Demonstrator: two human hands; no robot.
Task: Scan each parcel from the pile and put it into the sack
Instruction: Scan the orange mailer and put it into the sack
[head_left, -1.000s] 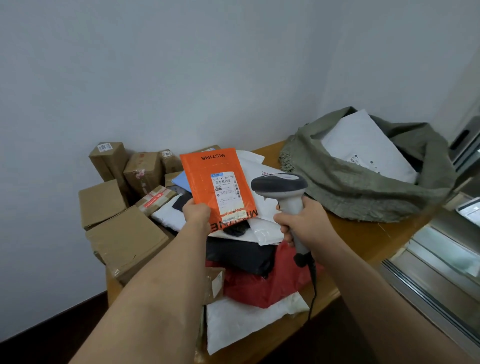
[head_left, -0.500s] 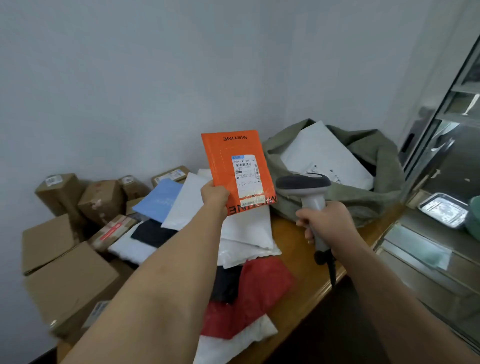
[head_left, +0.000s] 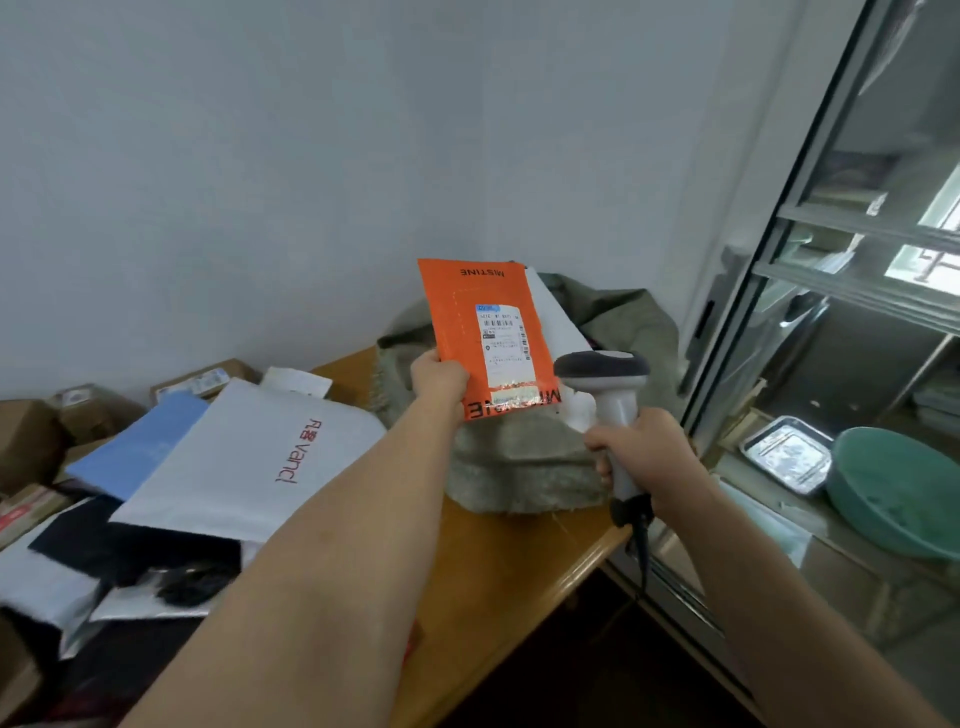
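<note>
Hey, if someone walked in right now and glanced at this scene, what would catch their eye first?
The bright orange parcel, held up by the left hand in front of the green sack at the table's far end. Beside it, the right hand grips a grey barcode scanner. To the left lies a white mailer with red lettering.
</note>
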